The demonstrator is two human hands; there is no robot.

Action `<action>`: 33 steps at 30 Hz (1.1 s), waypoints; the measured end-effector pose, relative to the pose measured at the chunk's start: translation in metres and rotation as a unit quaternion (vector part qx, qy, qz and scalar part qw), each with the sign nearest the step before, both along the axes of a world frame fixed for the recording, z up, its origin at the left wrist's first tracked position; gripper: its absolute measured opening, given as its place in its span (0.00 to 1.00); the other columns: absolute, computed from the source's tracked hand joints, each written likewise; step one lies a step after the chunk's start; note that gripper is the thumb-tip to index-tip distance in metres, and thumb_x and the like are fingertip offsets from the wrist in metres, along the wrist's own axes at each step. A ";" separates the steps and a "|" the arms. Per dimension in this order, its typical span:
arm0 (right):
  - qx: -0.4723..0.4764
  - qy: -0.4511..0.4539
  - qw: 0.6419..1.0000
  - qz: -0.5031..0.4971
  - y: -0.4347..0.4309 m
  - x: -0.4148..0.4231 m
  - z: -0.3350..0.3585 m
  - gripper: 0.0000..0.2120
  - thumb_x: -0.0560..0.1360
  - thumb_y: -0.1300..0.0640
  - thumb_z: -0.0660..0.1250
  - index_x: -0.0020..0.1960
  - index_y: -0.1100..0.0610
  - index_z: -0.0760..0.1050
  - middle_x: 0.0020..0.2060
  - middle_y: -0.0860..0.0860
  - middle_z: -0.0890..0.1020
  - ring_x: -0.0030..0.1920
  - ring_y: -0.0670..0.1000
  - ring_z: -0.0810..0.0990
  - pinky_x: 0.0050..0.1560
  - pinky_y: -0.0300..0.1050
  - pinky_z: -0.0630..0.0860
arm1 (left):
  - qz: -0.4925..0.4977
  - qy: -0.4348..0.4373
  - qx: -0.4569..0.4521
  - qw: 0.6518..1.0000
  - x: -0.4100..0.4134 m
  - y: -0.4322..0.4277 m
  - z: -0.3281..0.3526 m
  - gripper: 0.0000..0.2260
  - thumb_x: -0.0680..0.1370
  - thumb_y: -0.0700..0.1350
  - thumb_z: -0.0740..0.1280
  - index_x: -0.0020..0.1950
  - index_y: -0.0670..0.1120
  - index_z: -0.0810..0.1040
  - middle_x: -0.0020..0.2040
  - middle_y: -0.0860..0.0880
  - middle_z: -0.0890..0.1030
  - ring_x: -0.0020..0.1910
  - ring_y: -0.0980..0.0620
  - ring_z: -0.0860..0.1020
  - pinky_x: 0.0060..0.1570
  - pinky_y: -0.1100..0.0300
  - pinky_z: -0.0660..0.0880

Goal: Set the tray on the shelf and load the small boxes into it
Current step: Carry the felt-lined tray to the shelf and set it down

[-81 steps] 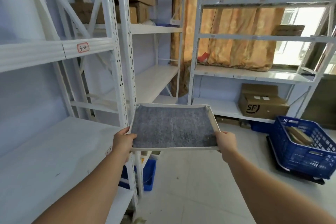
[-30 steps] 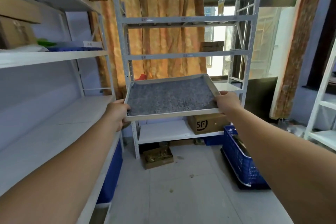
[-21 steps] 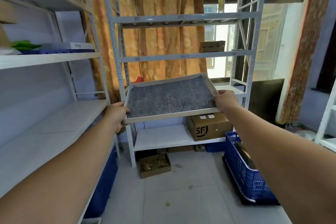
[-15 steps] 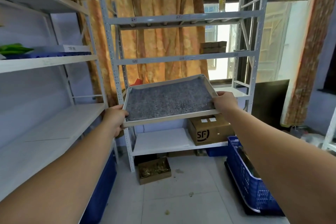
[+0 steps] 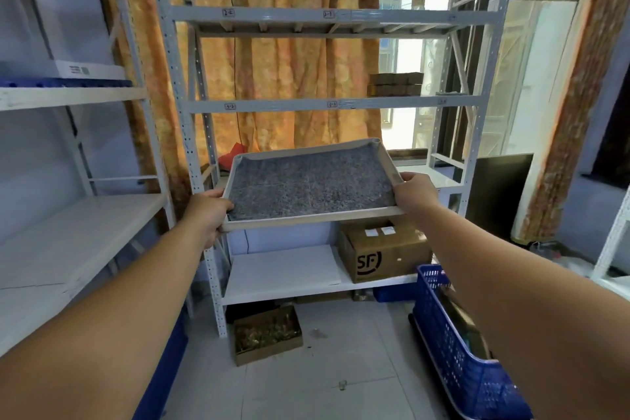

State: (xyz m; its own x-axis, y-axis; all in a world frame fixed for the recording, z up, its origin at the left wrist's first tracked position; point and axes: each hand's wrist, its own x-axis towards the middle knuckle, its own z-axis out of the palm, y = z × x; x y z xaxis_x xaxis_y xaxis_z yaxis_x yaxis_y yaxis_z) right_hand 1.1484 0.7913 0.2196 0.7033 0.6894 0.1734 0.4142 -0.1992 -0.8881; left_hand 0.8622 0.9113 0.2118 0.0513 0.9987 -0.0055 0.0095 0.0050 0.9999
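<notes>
tray (image 5: pixel 308 187): held in the air in front of the rack's middle shelf (image 5: pixel 434 177), slightly tilted, nothing in it
left hand (image 5: pixel 208 211): grips the near left corner
right hand (image 5: pixel 414 193): grips the right edge
handling: likely light and stiff; hold opposite edges, keep level

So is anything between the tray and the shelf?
Nothing visible. The left hand and right hand hold the tray before the shelf; a red thing lies back left, the tray hides the rest.

Between the uprights (image 5: pixel 185 133) the middle shelf (image 5: pixel 439 177) lies open, with only a red object (image 5: pixel 235 151) at its back left.
</notes>
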 end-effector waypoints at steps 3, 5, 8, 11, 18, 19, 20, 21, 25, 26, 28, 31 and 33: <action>0.000 0.002 1.000 -0.007 0.034 0.006 0.000 0.15 0.79 0.59 0.59 0.64 0.59 0.75 0.54 0.57 0.81 0.55 0.59 0.79 0.59 0.57 0.77 | -0.013 0.002 0.004 1.000 0.009 0.033 0.002 0.21 0.78 0.30 0.59 0.69 0.45 0.72 0.57 0.45 0.75 0.50 0.45 0.73 0.39 0.55 0.73; -0.003 0.010 1.000 -0.013 0.056 0.010 -0.002 0.15 0.79 0.58 0.60 0.64 0.59 0.75 0.53 0.57 0.81 0.54 0.58 0.79 0.58 0.56 0.77 | -0.024 -0.001 0.005 1.000 0.013 0.055 0.001 0.21 0.77 0.30 0.58 0.68 0.44 0.73 0.55 0.44 0.76 0.50 0.46 0.74 0.40 0.56 0.74; -0.008 0.019 1.000 -0.013 0.086 0.016 -0.007 0.15 0.79 0.58 0.59 0.64 0.59 0.75 0.54 0.57 0.81 0.54 0.58 0.79 0.59 0.56 0.77 | -0.030 0.002 -0.005 1.000 0.020 0.080 0.004 0.20 0.78 0.30 0.58 0.68 0.42 0.72 0.53 0.45 0.74 0.50 0.46 0.73 0.35 0.58 0.75; -0.011 0.020 1.000 -0.016 0.112 0.023 -0.011 0.15 0.80 0.57 0.59 0.64 0.59 0.75 0.54 0.57 0.81 0.54 0.58 0.79 0.59 0.55 0.77 | -0.029 0.011 -0.005 1.000 0.028 0.103 0.007 0.20 0.78 0.29 0.58 0.68 0.41 0.72 0.52 0.45 0.74 0.48 0.46 0.73 0.23 0.62 0.75; -0.005 0.018 0.999 -0.034 0.177 0.056 -0.014 0.15 0.80 0.57 0.58 0.63 0.59 0.76 0.55 0.57 0.81 0.51 0.56 0.77 0.48 0.47 0.73 | -0.023 0.027 -0.011 0.999 0.056 0.164 0.010 0.18 0.78 0.30 0.58 0.67 0.41 0.73 0.44 0.46 0.75 0.36 0.51 0.72 0.23 0.62 0.74; -0.005 0.018 0.999 -0.037 0.187 0.063 -0.015 0.14 0.80 0.57 0.59 0.62 0.60 0.76 0.55 0.58 0.81 0.49 0.55 0.77 0.47 0.46 0.72 | -0.021 0.025 -0.016 0.999 0.061 0.172 0.009 0.18 0.78 0.30 0.58 0.67 0.41 0.73 0.41 0.47 0.74 0.36 0.51 0.72 0.24 0.61 0.74; -0.004 0.020 0.999 -0.040 0.197 0.069 -0.016 0.14 0.80 0.57 0.59 0.62 0.60 0.76 0.55 0.58 0.81 0.48 0.55 0.77 0.46 0.46 0.72 | -0.019 0.023 -0.019 0.999 0.067 0.179 0.007 0.18 0.78 0.30 0.58 0.67 0.41 0.73 0.40 0.48 0.74 0.36 0.51 0.72 0.23 0.62 0.75; -0.005 0.022 0.999 -0.040 0.207 0.076 -0.016 0.14 0.80 0.57 0.59 0.62 0.61 0.76 0.54 0.58 0.81 0.48 0.56 0.77 0.46 0.45 0.72 | -0.015 0.021 -0.022 0.999 0.073 0.186 0.006 0.18 0.78 0.30 0.58 0.67 0.40 0.73 0.39 0.48 0.73 0.36 0.51 0.72 0.20 0.65 0.74; 0.001 0.039 0.999 -0.025 0.244 0.106 -0.014 0.13 0.78 0.57 0.62 0.60 0.60 0.76 0.53 0.57 0.81 0.48 0.57 0.79 0.46 0.47 0.77 | -0.002 0.030 -0.022 0.999 0.101 0.218 0.000 0.18 0.78 0.31 0.58 0.67 0.41 0.73 0.47 0.44 0.76 0.38 0.50 0.73 0.28 0.61 0.75; 0.005 0.043 0.999 -0.020 0.253 0.115 -0.014 0.12 0.78 0.57 0.62 0.59 0.59 0.77 0.52 0.57 0.81 0.48 0.57 0.80 0.47 0.48 0.79 | 0.000 0.032 -0.022 0.999 0.110 0.228 -0.001 0.19 0.78 0.31 0.58 0.67 0.41 0.73 0.50 0.43 0.75 0.41 0.47 0.74 0.33 0.58 0.74; 0.011 0.051 0.999 -0.011 0.271 0.136 -0.013 0.12 0.77 0.56 0.62 0.58 0.59 0.77 0.50 0.57 0.81 0.48 0.58 0.80 0.51 0.52 0.80 | 0.001 0.031 -0.021 0.999 0.128 0.246 -0.002 0.19 0.78 0.31 0.59 0.68 0.42 0.72 0.53 0.42 0.75 0.48 0.43 0.74 0.44 0.52 0.75; 0.024 0.068 0.997 0.003 0.298 0.167 -0.010 0.13 0.79 0.55 0.61 0.59 0.58 0.77 0.51 0.56 0.81 0.49 0.58 0.81 0.53 0.53 0.80 | 0.012 0.032 -0.002 0.999 0.155 0.273 0.004 0.20 0.78 0.31 0.60 0.69 0.43 0.72 0.56 0.42 0.76 0.47 0.44 0.75 0.48 0.50 0.74; 0.031 0.073 0.997 0.013 0.314 0.182 -0.006 0.13 0.79 0.57 0.59 0.60 0.58 0.77 0.52 0.56 0.80 0.49 0.58 0.80 0.50 0.52 0.81 | 0.025 0.026 0.019 0.999 0.171 0.289 0.008 0.21 0.78 0.32 0.60 0.69 0.45 0.72 0.59 0.43 0.77 0.49 0.46 0.75 0.42 0.55 0.75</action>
State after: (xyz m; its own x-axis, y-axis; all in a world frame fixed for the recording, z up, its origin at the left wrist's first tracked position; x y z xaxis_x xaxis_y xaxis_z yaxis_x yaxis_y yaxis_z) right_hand 1.3301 1.1049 0.2141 0.7066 0.6986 0.1130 0.2844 -0.1340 -0.9493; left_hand 1.0332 1.2000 0.2194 0.0020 0.9995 0.0303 0.0616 -0.0304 0.9976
